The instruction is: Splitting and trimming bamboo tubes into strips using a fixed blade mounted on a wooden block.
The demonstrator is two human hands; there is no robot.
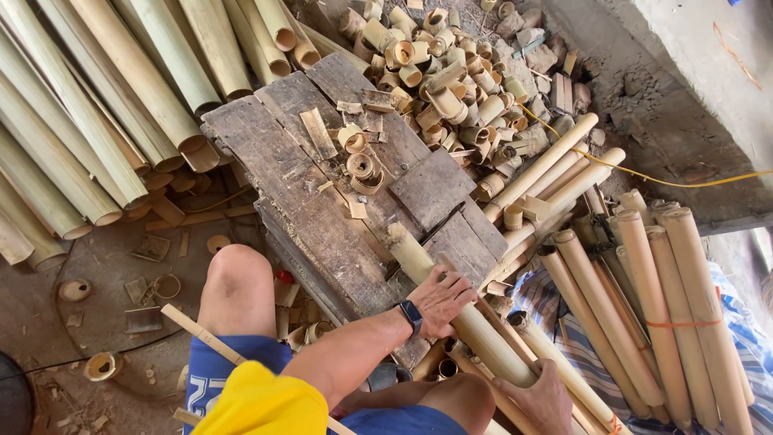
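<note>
A long pale bamboo pole (419, 256) lies slanted across the dark wooden plank block (290, 169) in front of me. My left hand (441, 300), with a dark watch on its wrist, presses down on the pole's middle with fingers spread. My right hand (538, 396) grips the same pole lower down, near my knee. The pole's cut end rests on the block near a dark groove.
Short cut bamboo rings (364, 167) lie on the block, and a heap of offcuts (451, 72) sits beyond it. Long bamboo poles (97, 105) are stacked at the left, more poles (660, 298) at the right. A yellow cord (644, 176) runs along the concrete ledge.
</note>
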